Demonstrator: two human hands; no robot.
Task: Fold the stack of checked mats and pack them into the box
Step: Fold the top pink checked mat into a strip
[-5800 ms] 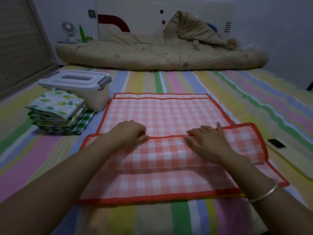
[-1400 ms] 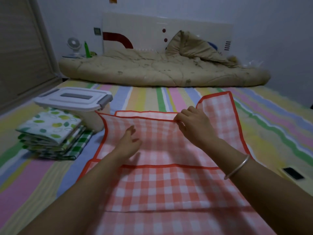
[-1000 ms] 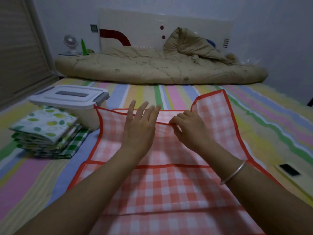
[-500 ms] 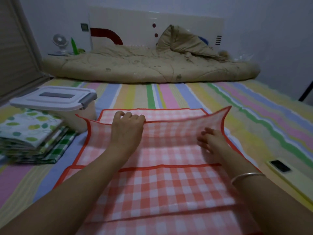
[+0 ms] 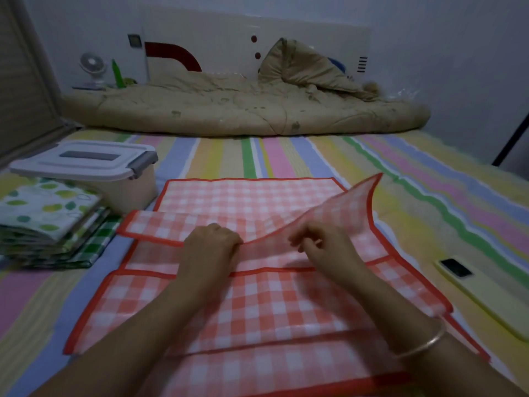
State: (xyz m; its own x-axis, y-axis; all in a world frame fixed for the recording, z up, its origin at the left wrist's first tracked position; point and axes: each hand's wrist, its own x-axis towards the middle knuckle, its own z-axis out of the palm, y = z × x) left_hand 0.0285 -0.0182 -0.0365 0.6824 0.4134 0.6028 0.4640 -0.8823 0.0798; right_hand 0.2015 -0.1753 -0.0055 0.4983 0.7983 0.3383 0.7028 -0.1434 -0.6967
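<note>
On the checked mat (image 5: 257,305), the left hand (image 5: 210,247) grips its folded edge with curled fingers; the right hand (image 5: 323,249) pinches its raised edge.

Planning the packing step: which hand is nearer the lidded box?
Left. The left hand grips the red mat right of the box; the right hand is farther right again.

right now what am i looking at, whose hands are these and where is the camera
No machine here: a person's bare hands, filmed by a camera worn on the head, looking down at a striped bed. The left hand and right hand each grip the edge of a red checked mat, one flap doubled back, its right corner lifted. At the left sit a lidded box and a stack of folded mats. A phone lies at the right, a quilt beyond.
</note>
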